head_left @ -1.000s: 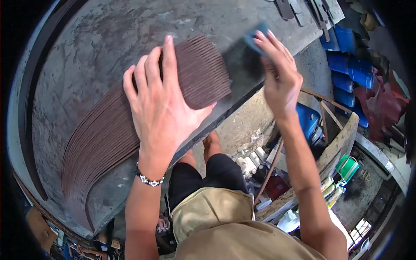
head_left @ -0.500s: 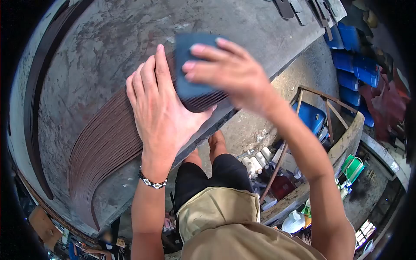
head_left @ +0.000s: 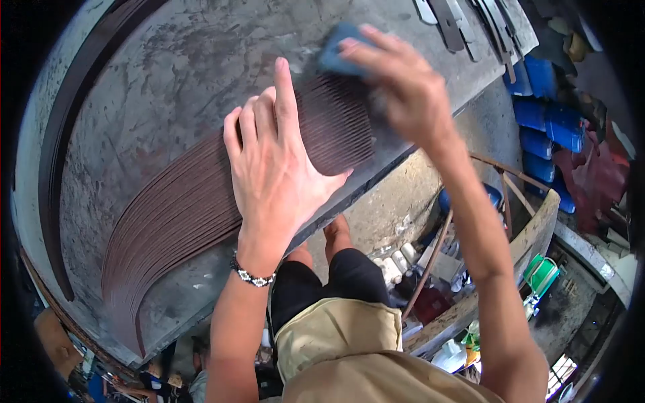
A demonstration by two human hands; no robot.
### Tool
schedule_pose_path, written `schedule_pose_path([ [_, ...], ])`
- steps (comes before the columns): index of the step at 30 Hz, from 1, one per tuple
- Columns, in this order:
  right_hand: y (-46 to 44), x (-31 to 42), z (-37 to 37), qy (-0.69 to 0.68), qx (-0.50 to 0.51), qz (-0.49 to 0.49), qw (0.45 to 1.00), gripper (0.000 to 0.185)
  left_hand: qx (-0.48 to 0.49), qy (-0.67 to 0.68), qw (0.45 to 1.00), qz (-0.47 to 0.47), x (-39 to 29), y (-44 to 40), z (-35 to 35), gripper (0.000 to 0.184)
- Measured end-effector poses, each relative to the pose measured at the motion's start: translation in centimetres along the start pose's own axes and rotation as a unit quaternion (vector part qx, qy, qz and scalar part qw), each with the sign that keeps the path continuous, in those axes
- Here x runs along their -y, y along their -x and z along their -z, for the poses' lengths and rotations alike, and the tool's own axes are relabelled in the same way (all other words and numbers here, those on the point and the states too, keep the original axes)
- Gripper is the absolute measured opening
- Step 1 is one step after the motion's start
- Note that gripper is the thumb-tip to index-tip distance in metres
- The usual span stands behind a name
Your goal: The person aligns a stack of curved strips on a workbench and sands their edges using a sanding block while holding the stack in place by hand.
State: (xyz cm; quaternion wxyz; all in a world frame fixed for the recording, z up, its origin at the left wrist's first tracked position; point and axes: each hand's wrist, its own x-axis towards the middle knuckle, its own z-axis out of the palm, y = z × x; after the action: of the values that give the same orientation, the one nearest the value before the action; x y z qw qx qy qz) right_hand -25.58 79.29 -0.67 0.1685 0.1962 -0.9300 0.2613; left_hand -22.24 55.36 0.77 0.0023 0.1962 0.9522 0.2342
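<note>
A fanned stack of thin brown strips (head_left: 176,201) curves across the grey table, its rounded end (head_left: 336,124) near the table edge. My left hand (head_left: 272,158) lies flat over the stack with its fingers spread, thumb along the near side and index finger pointing away. My right hand (head_left: 403,80), blurred by motion, grips a blue-grey pad (head_left: 342,50) just at the far edge of the rounded end. Whether the pad touches the strips cannot be made out.
A long dark bundle of strips (head_left: 57,141) curves along the table's left side. Several flat dark and grey pieces (head_left: 447,25) lie at the far right of the table (head_left: 181,74). Blue containers (head_left: 537,114) stand beyond the right edge, near a wooden frame (head_left: 517,232).
The right hand swept the pad from the right over the rounded end, and now it is back toward the far right side. The left hand and stack end sit slightly further right.
</note>
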Motion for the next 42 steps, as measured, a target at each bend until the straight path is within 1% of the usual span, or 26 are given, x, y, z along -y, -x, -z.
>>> schedule_pose_path([
  [1,-0.4,2.2,-0.3,-0.017,0.025,0.069,0.997,0.046,-0.002,0.009,1.000,0.000,-0.1,-0.1,0.0,0.164],
  [2,0.7,4.0,-1.3,-0.080,0.058,0.054,0.994,0.047,-0.018,0.022,1.000,-0.004,0.2,0.1,-0.4,0.165],
  [4,1.4,1.3,-0.4,-0.018,0.065,0.065,0.996,0.047,0.001,0.004,1.000,0.008,0.0,0.0,-0.1,0.159],
  [5,2.2,-0.9,0.7,-0.005,0.062,-0.022,0.998,0.045,-0.003,-0.004,1.000,0.003,0.1,-0.2,-0.2,0.155],
  [6,3.1,-3.3,2.0,0.080,0.054,-0.020,0.995,0.044,-0.003,-0.013,1.000,-0.003,0.2,-0.2,-0.3,0.152],
  [8,5.5,-4.2,4.1,0.111,0.020,-0.088,0.990,0.042,0.001,-0.025,1.000,-0.006,0.4,-0.3,0.0,0.146],
  [11,6.9,-1.5,4.6,0.113,0.062,-0.071,0.989,0.043,0.018,-0.022,1.000,-0.002,0.0,-0.1,0.1,0.140],
  [12,6.9,-0.9,5.0,0.123,0.111,-0.088,0.982,0.043,0.017,-0.019,1.000,-0.005,0.1,-0.3,-0.1,0.139],
  [14,6.9,-1.4,5.0,0.169,0.115,-0.052,0.977,0.042,0.023,-0.019,1.000,-0.009,0.2,0.1,0.1,0.138],
  [17,6.3,-2.9,4.0,0.100,0.098,-0.095,0.986,0.045,0.037,-0.009,0.999,-0.022,0.1,-0.1,0.8,0.138],
  [20,5.9,-2.5,3.2,0.184,0.138,-0.089,0.969,0.051,0.055,-0.032,0.998,-0.025,0.0,-0.3,0.9,0.138],
  [21,6.0,-2.2,2.9,0.210,0.131,-0.081,0.965,0.049,0.061,-0.039,0.997,-0.020,-0.1,-0.4,0.9,0.138],
  [24,6.3,-3.7,3.4,0.171,0.105,-0.066,0.977,0.050,0.067,-0.050,0.996,-0.013,-0.4,-0.5,1.0,0.137],
  [28,6.5,-2.2,3.1,0.105,0.047,-0.095,0.989,0.069,0.052,-0.043,0.997,-0.028,0.2,-0.4,0.6,0.134],
  [30,6.2,-1.6,3.0,0.091,0.060,-0.120,0.987,0.056,0.047,-0.040,0.998,-0.029,0.1,-0.3,0.5,0.133],
  [31,6.1,-1.4,3.0,0.085,0.066,-0.132,0.985,0.056,0.045,-0.038,0.998,-0.029,0.1,-0.4,0.5,0.133],
  [37,6.8,0.0,1.3,0.128,0.078,-0.165,0.975,0.068,0.033,-0.042,0.998,-0.031,0.0,-0.4,0.5,0.130],
  [40,7.4,0.7,0.6,0.168,0.097,-0.144,0.970,0.069,0.030,-0.051,0.998,-0.036,0.1,-0.5,0.2,0.129],
  [42,7.1,0.8,1.6,0.156,0.110,-0.144,0.971,0.071,0.029,-0.058,0.997,-0.040,0.3,-0.4,0.2,0.128],
])
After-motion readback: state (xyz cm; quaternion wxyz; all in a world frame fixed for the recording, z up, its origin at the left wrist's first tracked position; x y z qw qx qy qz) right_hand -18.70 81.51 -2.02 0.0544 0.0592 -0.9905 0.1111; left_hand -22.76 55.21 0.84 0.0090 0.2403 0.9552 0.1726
